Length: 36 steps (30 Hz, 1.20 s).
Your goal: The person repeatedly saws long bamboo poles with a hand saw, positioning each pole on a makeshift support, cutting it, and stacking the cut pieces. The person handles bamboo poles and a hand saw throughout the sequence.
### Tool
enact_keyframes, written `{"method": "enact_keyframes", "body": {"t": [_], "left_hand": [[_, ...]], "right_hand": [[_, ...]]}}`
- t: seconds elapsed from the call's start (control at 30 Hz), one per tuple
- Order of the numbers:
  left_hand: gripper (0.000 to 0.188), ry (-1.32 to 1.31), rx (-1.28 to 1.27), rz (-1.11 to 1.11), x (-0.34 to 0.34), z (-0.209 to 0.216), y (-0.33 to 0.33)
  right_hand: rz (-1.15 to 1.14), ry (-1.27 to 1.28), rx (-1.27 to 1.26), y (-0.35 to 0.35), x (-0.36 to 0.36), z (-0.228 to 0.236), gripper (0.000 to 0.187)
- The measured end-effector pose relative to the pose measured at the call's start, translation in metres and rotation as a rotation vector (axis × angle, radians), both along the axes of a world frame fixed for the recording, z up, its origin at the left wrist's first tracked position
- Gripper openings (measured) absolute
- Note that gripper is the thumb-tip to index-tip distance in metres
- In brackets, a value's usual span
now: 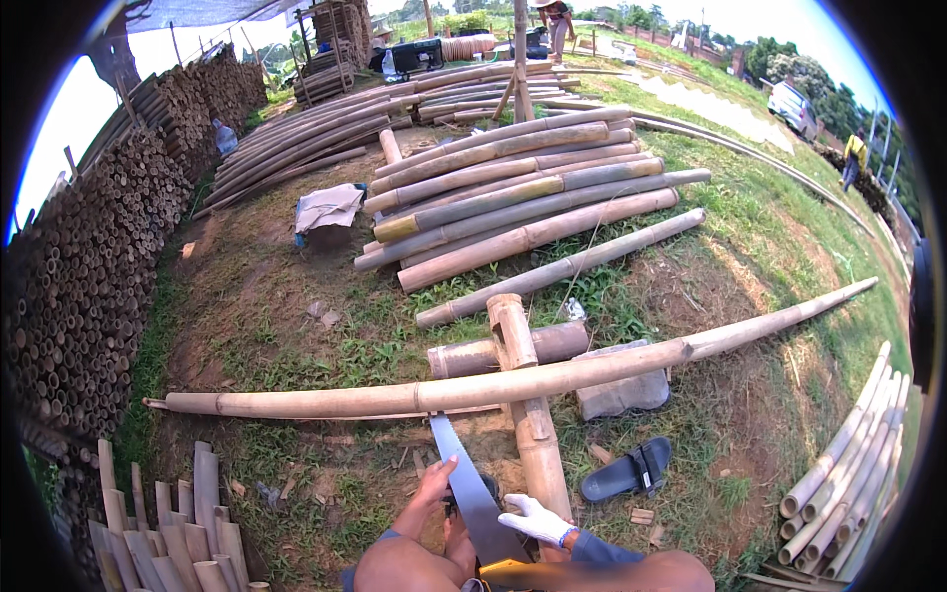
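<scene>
The saw slants between the knees, tip by the bamboo pole, gloved right hand open beside it, while the bare left hand touches the blade, grip unclear, risking a cut should the saw slip.

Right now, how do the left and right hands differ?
The left hand is bare; the right hand is gloved in white. The left is at the left edge of the saw; the right is by its right edge, lower in view. Both flank the blade.
</scene>
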<state>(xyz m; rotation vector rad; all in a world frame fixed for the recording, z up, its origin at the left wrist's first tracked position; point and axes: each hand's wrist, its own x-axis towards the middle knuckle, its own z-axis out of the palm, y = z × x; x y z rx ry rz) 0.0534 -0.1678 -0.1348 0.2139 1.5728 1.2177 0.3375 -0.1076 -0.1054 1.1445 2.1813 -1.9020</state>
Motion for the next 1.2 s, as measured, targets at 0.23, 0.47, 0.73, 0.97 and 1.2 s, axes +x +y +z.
{"method": "enact_keyframes", "body": {"t": [0.23, 0.47, 0.73, 0.97, 1.2], "left_hand": [[0.048, 0.543, -0.243, -0.131, -0.017, -0.023, -0.012], [0.045, 0.39, -0.156, -0.05, -0.047, 0.015, -0.077], [0.047, 0.461, 0.305, -0.021, -0.035, 0.18, -0.08], [0.052, 0.128, 0.853, -0.044, -0.034, 0.238, 0.024], [0.101, 1.668, 0.466, -0.72, -0.031, 0.175, 0.12]], "right_hand": [[0.285, -0.085, 0.092, -0.002, -0.026, -0.008, 0.092], [0.293, -0.095, -0.132, -0.037, -0.019, -0.052, 0.111], [0.414, 0.189, -0.094, -0.022, -0.022, 0.001, 0.083], [0.126, 0.376, -0.251, 0.05, -0.002, 0.131, 0.049], [-0.892, 0.793, -0.112, 0.084, 0.119, 0.112, 0.047]]}}
